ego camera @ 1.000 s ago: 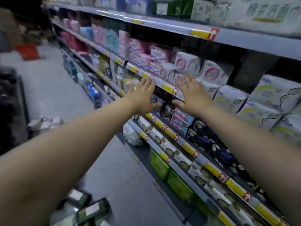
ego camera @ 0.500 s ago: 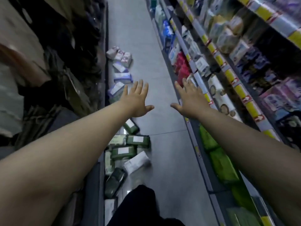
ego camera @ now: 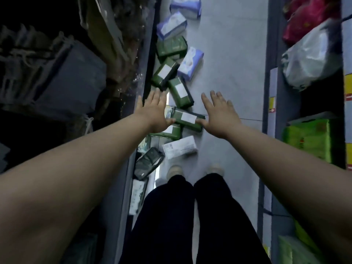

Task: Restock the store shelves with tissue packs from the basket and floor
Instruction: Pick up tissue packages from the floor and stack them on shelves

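Observation:
Several tissue packs lie scattered on the grey aisle floor. A dark green pack with a white label (ego camera: 187, 119) lies between my hands. More green packs (ego camera: 180, 91) lie beyond it, with pale purple packs (ego camera: 190, 63) further up the aisle. A white pack (ego camera: 180, 147) and a dark pack (ego camera: 149, 164) lie nearer my feet. My left hand (ego camera: 154, 111) and my right hand (ego camera: 219, 115) are stretched out above the floor, fingers straight and spread, holding nothing. I cannot tell whether the thumbs touch the green pack.
The store shelf (ego camera: 270, 111) runs along the right, with green packs (ego camera: 308, 141), a grey-white bag (ego camera: 312, 56) and red packs (ego camera: 308, 21) on its low level. A dark rack of bags (ego camera: 72, 84) lines the left. My legs and shoes (ego camera: 175, 169) stand in the aisle.
My view has swung from the shelf down to the floor. Both hands stay flat and empty, now held over the green packs near my feet.

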Tool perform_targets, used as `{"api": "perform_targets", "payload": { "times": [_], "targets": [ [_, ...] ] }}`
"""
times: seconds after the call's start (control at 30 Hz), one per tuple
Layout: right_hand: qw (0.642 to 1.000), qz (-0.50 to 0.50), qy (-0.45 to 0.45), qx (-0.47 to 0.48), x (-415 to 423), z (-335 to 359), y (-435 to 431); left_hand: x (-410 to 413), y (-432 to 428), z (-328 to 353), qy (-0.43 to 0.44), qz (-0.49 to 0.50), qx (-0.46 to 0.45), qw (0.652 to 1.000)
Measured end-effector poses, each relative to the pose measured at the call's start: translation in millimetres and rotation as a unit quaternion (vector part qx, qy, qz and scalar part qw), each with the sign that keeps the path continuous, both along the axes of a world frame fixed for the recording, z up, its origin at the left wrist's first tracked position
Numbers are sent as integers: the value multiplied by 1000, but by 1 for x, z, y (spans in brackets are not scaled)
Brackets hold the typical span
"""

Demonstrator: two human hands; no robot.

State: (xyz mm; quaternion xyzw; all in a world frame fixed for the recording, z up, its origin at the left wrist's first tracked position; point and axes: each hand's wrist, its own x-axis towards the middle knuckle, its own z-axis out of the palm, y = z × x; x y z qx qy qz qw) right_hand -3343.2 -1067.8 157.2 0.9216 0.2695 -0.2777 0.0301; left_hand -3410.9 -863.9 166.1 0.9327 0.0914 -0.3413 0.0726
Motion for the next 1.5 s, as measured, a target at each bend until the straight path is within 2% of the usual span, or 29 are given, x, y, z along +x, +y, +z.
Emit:
{"api": "perform_targets", "payload": {
  "times": [0.27,0.47,0.6,0.67,0.73,0.8,0.87,0.97,1.1,1.17,1.27,1.33,1.43,1.5],
  "targets": [
    [993,64,99,-30,-15,-218,16,-52,6,-214,120,127,-46,984],
    [986,39,156,-36,-36,-384,10,-91,-7,-371,141,242,-102,955],
    [976,-101,194,6,-49,-477,2,-117,-22,-463,135,385,-200,891],
    [954,-208,212,40,-53,-512,0,-124,-29,-502,140,431,-221,863],
    [898,-346,255,88,-54,-541,-4,-122,-38,-531,126,477,-249,833],
    [827,-462,292,131,-54,-560,-6,-116,-47,-547,100,572,-294,759],
    [769,-535,319,146,-52,-562,-11,-109,-52,-549,75,645,-310,694],
    [710,-604,332,147,-53,-537,-18,-108,-49,-526,63,722,-317,612],
    [675,-636,325,183,-58,-486,-24,-107,-40,-463,68,757,-341,553],
    [674,-644,302,197,-58,-453,-20,-100,-36,-425,45,766,-348,539],
    [671,-647,277,234,-52,-394,-7,-92,-23,-372,-2,775,-327,541],
    [668,-637,283,261,-46,-351,4,-90,-14,-335,-10,759,-347,550],
    [683,-606,284,293,-33,-288,19,-90,-1,-280,-6,718,-391,576],
    [691,-592,267,317,-26,-248,26,-87,4,-247,-25,712,-410,570]
  ]
}}
